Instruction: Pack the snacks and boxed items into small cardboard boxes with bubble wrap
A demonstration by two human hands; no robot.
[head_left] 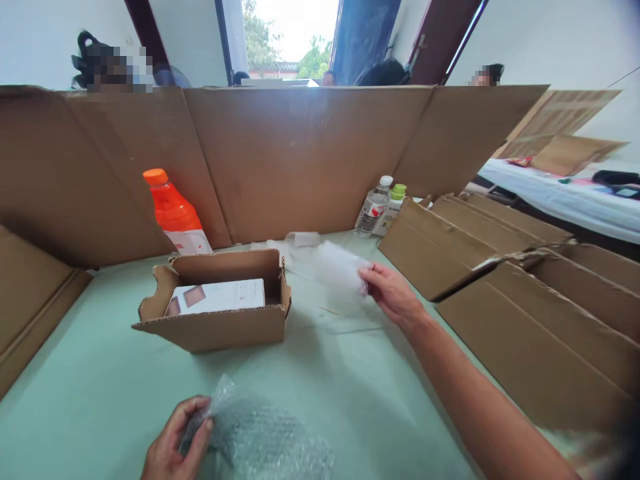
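Note:
At the bottom of the view, my left hand [181, 441] is closed on the edge of a sheet of clear bubble wrap [275, 437], which spreads to the right over the table. My right hand [393, 293] reaches forward and pinches a whitish, see-through piece of plastic [343, 268] by its right end; motion blurs it. Between the hands and to the left stands an open cardboard box [235, 331]. A white printed box [235, 295] lies inside it, its lower part hidden by the front wall.
An orange bottle [175, 210] stands behind the box. A clear water bottle [373, 208] and a green-capped bottle [393, 210] stand at the back right. Open cardboard boxes [530, 327] line the right side. A tall cardboard screen [305, 160] closes off the back, with people's heads beyond.

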